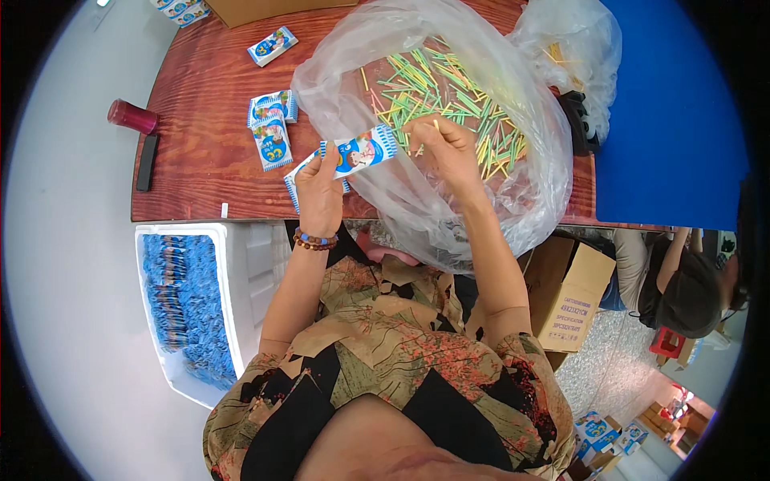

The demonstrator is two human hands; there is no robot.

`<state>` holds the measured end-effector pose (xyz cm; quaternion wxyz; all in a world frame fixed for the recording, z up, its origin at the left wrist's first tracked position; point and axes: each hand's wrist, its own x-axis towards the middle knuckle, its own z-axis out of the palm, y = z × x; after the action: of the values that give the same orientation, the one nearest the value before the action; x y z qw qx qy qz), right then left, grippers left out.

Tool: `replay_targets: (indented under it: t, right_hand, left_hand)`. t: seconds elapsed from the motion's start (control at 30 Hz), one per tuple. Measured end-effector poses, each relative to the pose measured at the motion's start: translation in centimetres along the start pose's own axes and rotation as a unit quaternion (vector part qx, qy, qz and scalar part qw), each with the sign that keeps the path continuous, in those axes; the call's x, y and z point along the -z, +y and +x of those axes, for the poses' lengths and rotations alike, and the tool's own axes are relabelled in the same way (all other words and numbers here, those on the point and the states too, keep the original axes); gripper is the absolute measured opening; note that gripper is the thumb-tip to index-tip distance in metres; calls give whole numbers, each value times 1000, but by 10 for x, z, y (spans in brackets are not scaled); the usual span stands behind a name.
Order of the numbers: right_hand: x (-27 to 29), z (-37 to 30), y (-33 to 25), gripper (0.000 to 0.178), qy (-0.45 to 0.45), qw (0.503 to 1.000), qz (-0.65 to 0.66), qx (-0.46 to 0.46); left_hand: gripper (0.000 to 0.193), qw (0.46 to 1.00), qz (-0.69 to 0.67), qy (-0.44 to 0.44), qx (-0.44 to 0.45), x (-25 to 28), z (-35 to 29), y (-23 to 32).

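The reddish table [204,152] bears packets [273,145] and a clear bag [333,76]

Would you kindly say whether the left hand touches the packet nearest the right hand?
Touching: in the head view, the left hand grips the packet by its left end.

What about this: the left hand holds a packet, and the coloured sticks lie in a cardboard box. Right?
Not quite: the coloured sticks lie in a clear plastic bag, as the head view shows. The left hand does hold a packet.
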<state>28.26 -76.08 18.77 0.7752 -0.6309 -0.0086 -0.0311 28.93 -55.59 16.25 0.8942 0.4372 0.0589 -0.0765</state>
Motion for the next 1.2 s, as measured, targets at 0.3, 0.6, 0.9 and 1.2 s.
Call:
replay_targets:
  t: [0.3, 0.6, 0.9, 1.2]
  right_hand:
    - [-10, -7, -6, 11, -182, 966, -163, 88]
    - [107, 112, 37, 29, 99, 784, -609, 77]
    - [152, 186, 54, 46, -62, 735, -666, 113]
    - [137, 170, 37, 42, -76, 710, -697, 68]
  left_hand:
    - [17, 999, 37, -6, -16, -3, -2, -9]
    - [17, 999, -16, 44, -14, 0, -6, 5]
    - [16, 997, -18, 70, 7, 13, -5, 5]
    - [19, 999, -36, 30, 8, 24, -2, 3]
